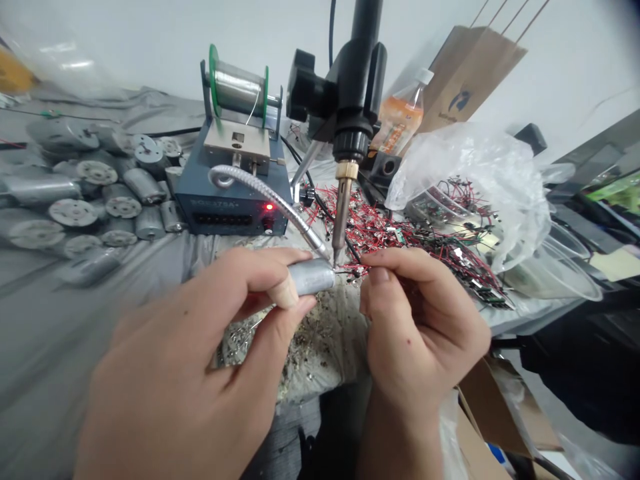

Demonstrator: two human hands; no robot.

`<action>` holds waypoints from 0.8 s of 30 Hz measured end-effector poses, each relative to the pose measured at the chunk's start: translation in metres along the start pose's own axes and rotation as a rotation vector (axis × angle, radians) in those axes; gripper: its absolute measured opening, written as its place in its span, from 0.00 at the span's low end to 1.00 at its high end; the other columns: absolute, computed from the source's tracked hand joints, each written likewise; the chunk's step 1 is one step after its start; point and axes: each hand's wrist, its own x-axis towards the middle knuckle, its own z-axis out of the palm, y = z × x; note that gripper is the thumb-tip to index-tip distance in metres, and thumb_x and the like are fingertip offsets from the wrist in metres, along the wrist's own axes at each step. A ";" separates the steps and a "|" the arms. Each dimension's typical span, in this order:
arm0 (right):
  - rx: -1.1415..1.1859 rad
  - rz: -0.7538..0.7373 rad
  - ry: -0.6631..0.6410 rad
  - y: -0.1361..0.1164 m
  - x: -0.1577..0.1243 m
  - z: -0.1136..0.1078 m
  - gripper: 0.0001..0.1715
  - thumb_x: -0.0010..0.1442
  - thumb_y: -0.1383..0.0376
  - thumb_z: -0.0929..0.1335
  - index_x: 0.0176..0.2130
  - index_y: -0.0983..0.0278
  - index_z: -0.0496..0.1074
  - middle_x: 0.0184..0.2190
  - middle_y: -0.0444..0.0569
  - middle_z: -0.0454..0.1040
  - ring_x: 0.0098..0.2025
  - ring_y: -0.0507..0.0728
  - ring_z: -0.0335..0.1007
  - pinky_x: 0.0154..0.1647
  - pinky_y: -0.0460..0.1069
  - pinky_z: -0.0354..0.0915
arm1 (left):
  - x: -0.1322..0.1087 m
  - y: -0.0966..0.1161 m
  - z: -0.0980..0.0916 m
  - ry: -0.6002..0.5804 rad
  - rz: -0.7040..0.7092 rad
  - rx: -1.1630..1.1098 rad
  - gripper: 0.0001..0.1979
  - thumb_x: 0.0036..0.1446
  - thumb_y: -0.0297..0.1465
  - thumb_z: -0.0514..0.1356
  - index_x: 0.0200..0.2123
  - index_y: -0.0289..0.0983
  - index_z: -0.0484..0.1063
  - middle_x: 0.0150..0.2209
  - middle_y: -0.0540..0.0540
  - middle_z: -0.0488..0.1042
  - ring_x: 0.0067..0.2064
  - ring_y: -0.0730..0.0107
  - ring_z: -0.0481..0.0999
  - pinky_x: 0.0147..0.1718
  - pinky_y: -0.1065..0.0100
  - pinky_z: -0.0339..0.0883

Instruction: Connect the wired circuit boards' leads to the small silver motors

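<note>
My left hand [190, 347] grips a small silver DC motor [311, 277] between thumb and fingers, its terminal end pointing right. My right hand [420, 327] pinches a thin wire lead [347, 272] at that end of the motor; what its fingers hold beyond the lead is hidden. The tip of a clamped soldering iron [343, 213] comes down just above the motor's terminal end. The nozzle of a flexible gooseneck solder feeder [270, 192] reaches the same spot from the left. Whether the tip touches the terminal is hidden.
Several loose silver motors [73, 212] lie on a grey sheet [65, 313] at the left, behind a blue solder feeder unit [230, 213] with a spool [239, 90]. Red-wired small boards [380, 233] are heaped at the right, near a plastic bag [475, 193].
</note>
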 end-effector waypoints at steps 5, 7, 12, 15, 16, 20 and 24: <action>-0.005 -0.003 0.002 -0.001 0.000 0.000 0.11 0.67 0.73 0.70 0.42 0.61 0.83 0.27 0.41 0.74 0.26 0.49 0.69 0.27 0.47 0.64 | -0.003 0.003 0.002 0.017 -0.021 0.068 0.10 0.66 0.32 0.65 0.49 0.53 0.78 0.44 0.59 0.84 0.41 0.70 0.83 0.34 0.65 0.76; -0.024 -0.003 -0.011 -0.001 -0.001 -0.001 0.11 0.67 0.74 0.70 0.43 0.61 0.83 0.27 0.40 0.74 0.26 0.49 0.69 0.27 0.47 0.64 | -0.004 0.004 0.002 0.008 -0.002 0.066 0.09 0.68 0.31 0.64 0.48 0.52 0.78 0.46 0.61 0.84 0.42 0.73 0.82 0.37 0.66 0.76; -0.058 -0.008 -0.020 -0.002 -0.002 -0.003 0.11 0.67 0.74 0.71 0.43 0.61 0.83 0.27 0.40 0.74 0.25 0.48 0.68 0.27 0.47 0.66 | -0.005 0.005 0.003 0.010 0.004 0.089 0.10 0.68 0.30 0.63 0.48 0.52 0.78 0.46 0.64 0.84 0.42 0.77 0.82 0.38 0.67 0.75; -0.072 -0.009 -0.022 -0.002 -0.002 -0.003 0.11 0.67 0.74 0.71 0.43 0.61 0.83 0.27 0.39 0.74 0.25 0.48 0.67 0.26 0.46 0.66 | -0.004 0.006 0.004 0.006 0.022 0.092 0.10 0.68 0.30 0.63 0.48 0.52 0.78 0.45 0.64 0.84 0.41 0.78 0.81 0.37 0.68 0.74; -0.071 -0.011 -0.020 -0.002 -0.002 -0.003 0.11 0.67 0.74 0.71 0.43 0.61 0.83 0.27 0.39 0.74 0.25 0.48 0.67 0.26 0.46 0.65 | -0.003 0.006 0.004 0.004 0.026 0.092 0.10 0.69 0.29 0.63 0.48 0.51 0.78 0.44 0.64 0.84 0.41 0.78 0.81 0.37 0.68 0.73; -0.059 -0.011 -0.010 -0.002 -0.002 -0.002 0.11 0.67 0.74 0.71 0.43 0.61 0.83 0.27 0.39 0.74 0.24 0.47 0.65 0.25 0.46 0.63 | -0.001 0.009 0.004 0.006 0.053 0.090 0.09 0.69 0.28 0.61 0.45 0.50 0.76 0.41 0.64 0.82 0.37 0.81 0.80 0.36 0.71 0.73; -0.054 -0.010 -0.010 -0.002 -0.002 -0.002 0.11 0.67 0.74 0.71 0.42 0.61 0.83 0.26 0.38 0.73 0.24 0.47 0.64 0.26 0.45 0.64 | 0.000 0.011 0.005 0.014 0.073 0.101 0.08 0.70 0.28 0.61 0.46 0.49 0.76 0.40 0.63 0.82 0.36 0.82 0.80 0.35 0.71 0.72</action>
